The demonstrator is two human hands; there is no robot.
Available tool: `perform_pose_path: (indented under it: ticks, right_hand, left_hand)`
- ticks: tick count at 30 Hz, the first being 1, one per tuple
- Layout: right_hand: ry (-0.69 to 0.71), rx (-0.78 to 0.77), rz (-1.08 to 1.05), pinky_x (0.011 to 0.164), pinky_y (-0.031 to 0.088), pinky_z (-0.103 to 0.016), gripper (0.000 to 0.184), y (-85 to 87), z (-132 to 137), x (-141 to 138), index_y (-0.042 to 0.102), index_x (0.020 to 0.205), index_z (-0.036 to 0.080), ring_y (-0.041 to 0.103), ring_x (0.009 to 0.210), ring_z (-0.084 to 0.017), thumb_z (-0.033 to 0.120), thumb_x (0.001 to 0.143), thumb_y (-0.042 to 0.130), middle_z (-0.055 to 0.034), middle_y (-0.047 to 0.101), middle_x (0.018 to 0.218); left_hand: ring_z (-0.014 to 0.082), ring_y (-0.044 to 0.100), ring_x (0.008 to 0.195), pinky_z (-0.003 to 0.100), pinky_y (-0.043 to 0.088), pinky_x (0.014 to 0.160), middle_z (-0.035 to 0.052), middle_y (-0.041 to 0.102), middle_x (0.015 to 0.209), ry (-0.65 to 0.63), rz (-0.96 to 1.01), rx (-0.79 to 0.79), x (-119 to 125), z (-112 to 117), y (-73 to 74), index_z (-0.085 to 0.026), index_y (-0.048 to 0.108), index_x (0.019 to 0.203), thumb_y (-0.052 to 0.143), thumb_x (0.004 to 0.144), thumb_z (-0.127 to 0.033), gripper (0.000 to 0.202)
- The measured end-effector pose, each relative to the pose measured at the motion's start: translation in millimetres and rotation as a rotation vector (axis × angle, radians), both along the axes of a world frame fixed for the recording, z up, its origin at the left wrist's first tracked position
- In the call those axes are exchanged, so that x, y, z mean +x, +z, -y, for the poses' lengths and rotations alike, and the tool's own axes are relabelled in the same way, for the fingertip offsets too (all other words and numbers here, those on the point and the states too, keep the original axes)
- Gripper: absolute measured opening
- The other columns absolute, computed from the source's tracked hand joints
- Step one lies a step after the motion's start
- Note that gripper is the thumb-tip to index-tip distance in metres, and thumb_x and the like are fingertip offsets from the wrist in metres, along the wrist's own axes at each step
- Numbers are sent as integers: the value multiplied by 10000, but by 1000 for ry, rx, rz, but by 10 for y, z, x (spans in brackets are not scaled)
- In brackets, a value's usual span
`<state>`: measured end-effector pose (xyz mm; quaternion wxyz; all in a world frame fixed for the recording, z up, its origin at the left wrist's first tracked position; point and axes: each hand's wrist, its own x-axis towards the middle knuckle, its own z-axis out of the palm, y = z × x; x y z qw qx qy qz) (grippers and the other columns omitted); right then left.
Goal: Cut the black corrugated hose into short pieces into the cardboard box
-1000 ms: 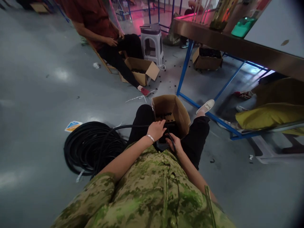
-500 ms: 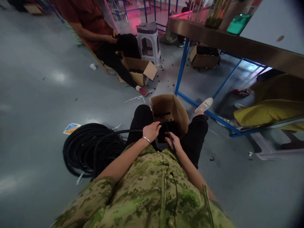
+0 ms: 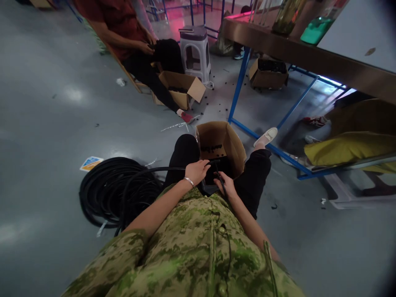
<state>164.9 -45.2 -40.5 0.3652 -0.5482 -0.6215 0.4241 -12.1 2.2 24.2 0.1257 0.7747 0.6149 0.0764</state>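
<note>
My left hand is closed around a black hose, whose free end pokes out past my fingers over the open cardboard box between my knees. The hose runs back to a large black coil on the floor at my left. My right hand is wrapped round a slim black tool, its upper part close to the hose end. The tool's exact kind is too dark to make out. Small black pieces lie inside the box.
A seated co-worker has a cardboard box at their feet, beside a grey plastic stool. At the right stands a blue-legged table, with another box beneath. Black bits dot the floor. Another person's yellow clothing shows at far right.
The view has shifted slightly. More of the hose end shows beyond my left hand's fingers; both hands keep their hold in nearly the same place.
</note>
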Motion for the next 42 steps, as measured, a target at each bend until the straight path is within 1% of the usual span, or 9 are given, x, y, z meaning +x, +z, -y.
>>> perform_pose_path:
  ticks: [8, 12, 17, 20, 24, 29, 33, 37, 42]
  right_hand:
    - [-13, -89, -145, 621, 480, -252, 360, -69, -24, 4, 643, 1110, 182, 580, 640, -146, 349, 795, 597, -15, 665, 768]
    - [-5, -90, -160, 621, 478, -247, 362, -98, -37, 23, 637, 1126, 188, 574, 637, -140, 346, 802, 604, -10, 665, 772]
    - [8, -104, -174, 640, 474, -251, 379, -99, -26, 18, 628, 1140, 196, 571, 653, -140, 343, 790, 630, -7, 655, 785]
    - [12, -105, -165, 640, 467, -252, 374, -81, -17, 8, 629, 1134, 199, 568, 652, -141, 339, 787, 634, -8, 654, 793]
    - [4, -94, -156, 648, 471, -253, 368, -70, -15, 5, 630, 1128, 196, 568, 653, -140, 338, 788, 629, -7, 653, 796]
    - [12, -80, -142, 646, 480, -256, 367, -90, -10, 8, 631, 1136, 194, 575, 647, -142, 331, 795, 621, -11, 661, 796]
    - [-20, -64, -78, 649, 487, -266, 336, -96, -11, 1, 646, 1104, 190, 594, 663, -160, 354, 818, 581, -16, 663, 760]
    - [-27, -40, -13, 659, 487, -271, 308, -99, -48, -15, 672, 1033, 182, 615, 698, -181, 375, 830, 545, -31, 675, 759]
    - [-61, -18, 79, 672, 487, -273, 276, -147, -130, -54, 700, 958, 181, 623, 676, -182, 344, 811, 532, -33, 688, 758]
  left_hand:
    - [191, 655, 915, 275, 441, 694, 31, 699, 1119, -27, 15, -16, -18, 21, 28, -293, 631, 1221, 427, 968, -388, 338]
    - [182, 661, 893, 266, 435, 678, 16, 697, 1133, -44, 29, -33, -13, 40, 42, -329, 589, 1290, 405, 976, -405, 371]
    - [171, 658, 871, 254, 430, 670, 17, 698, 1112, -35, 24, -48, -8, 45, 72, -332, 572, 1317, 395, 978, -412, 391]
    - [171, 652, 896, 250, 432, 684, 20, 696, 1113, -34, 34, -45, -9, 44, 78, -332, 572, 1320, 397, 978, -406, 391]
    - [170, 647, 913, 247, 428, 684, 20, 699, 1084, -79, 14, -66, -7, 55, 76, -334, 576, 1312, 402, 980, -390, 380]
    - [169, 643, 881, 247, 418, 669, 36, 694, 1023, -136, -34, -74, -10, 68, 76, -318, 562, 1328, 396, 982, -383, 390]
    - [175, 642, 853, 255, 410, 652, 43, 688, 992, -167, -69, -64, -3, 56, 75, -320, 559, 1328, 399, 978, -380, 390]
    - [180, 644, 841, 259, 403, 648, 49, 690, 1005, -145, -98, -74, 31, 24, 46, -317, 561, 1316, 396, 977, -373, 381]
    - [185, 641, 793, 268, 399, 636, 58, 686, 1003, -59, -108, -67, 82, -9, -16, -301, 574, 1279, 367, 982, -386, 371]
